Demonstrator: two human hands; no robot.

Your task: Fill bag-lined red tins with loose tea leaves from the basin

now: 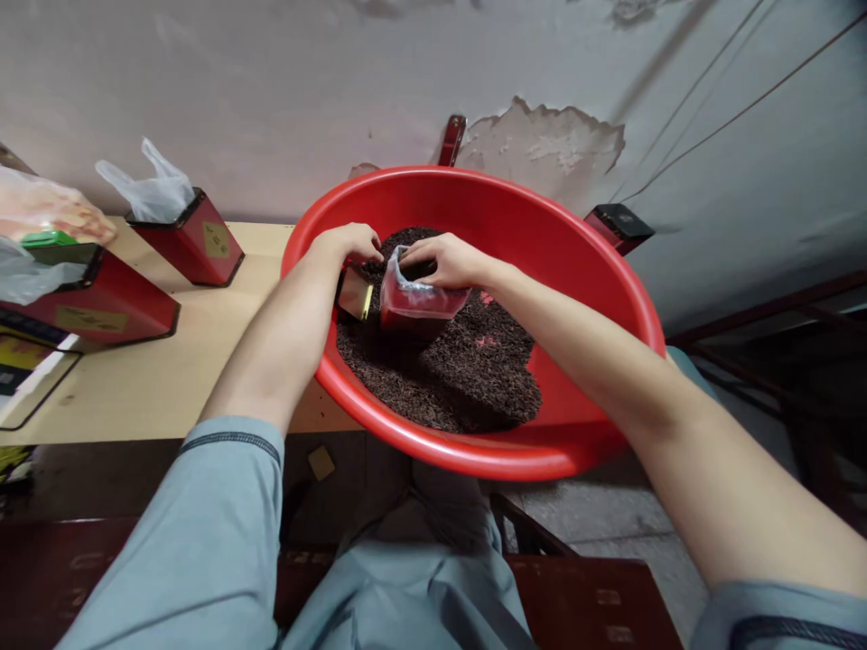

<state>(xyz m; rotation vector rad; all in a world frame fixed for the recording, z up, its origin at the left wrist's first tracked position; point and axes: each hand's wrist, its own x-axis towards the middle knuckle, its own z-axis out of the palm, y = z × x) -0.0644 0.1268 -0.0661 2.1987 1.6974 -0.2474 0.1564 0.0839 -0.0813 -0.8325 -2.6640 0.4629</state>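
A red tin (413, 323) lined with a clear plastic bag (405, 287) stands tilted among dark loose tea leaves (467, 370), which look dry. These lie in a large red basin (474, 462). My right hand (448, 259) is at the bag's mouth, fingers dipping inside and thumb bent over the near rim, gripping the plastic. Left of the tin, my left hand (356, 242) has loosely bent fingers, apart from each other, just above the leaves. Below it sits a gold-coloured box-like piece (356, 293), partly hidden; whether the hand touches it I cannot tell.
Two red tins with plastic bags, one farther back (193, 242) and one nearer (128, 302), lie on the wooden table (264, 244) at left. Another dark-topped red tin (619, 226) is behind the basin at right. A peeling wall (271, 108) rises behind.
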